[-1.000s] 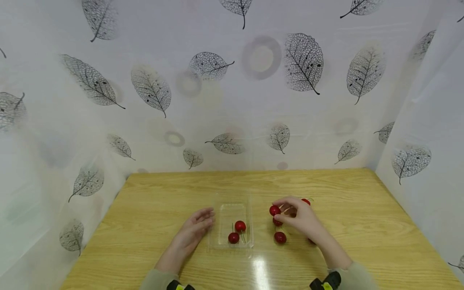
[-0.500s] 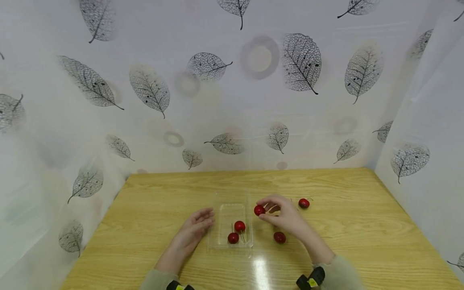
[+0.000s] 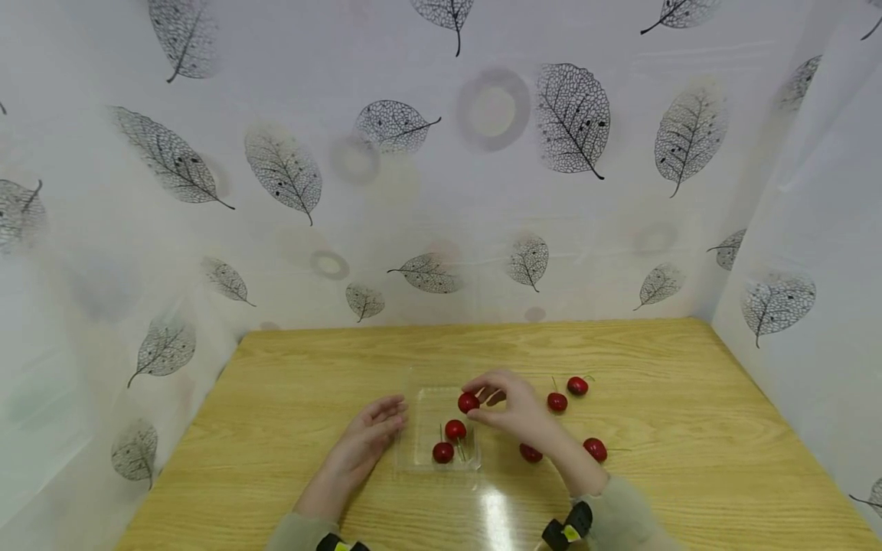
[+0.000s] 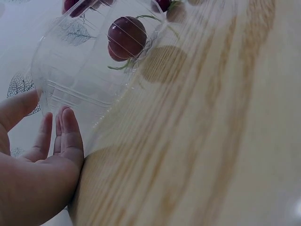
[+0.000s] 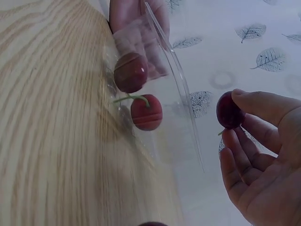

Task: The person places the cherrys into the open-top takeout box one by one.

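My right hand (image 3: 508, 407) pinches a cherry (image 3: 468, 403) above the right side of the clear box (image 3: 429, 405). My left hand (image 3: 372, 436) lies relaxed at its left; whether touching, I can't tell. Another cherry (image 3: 530, 453) is partly hidden by my right wrist (image 3: 565, 451).

A wooden table (image 3: 310, 367) with visible grain extends beneath the fingers (image 3: 484, 379) and past them to left and right. A bright light reflection (image 3: 494, 520) lies on its surface, on the near side of the fingers. A white sheet (image 3: 441, 199) stands beyond the fingers and along both sides. Dark leaf prints (image 3: 575, 119) and grey ring prints (image 3: 465, 111) mark the sheet.
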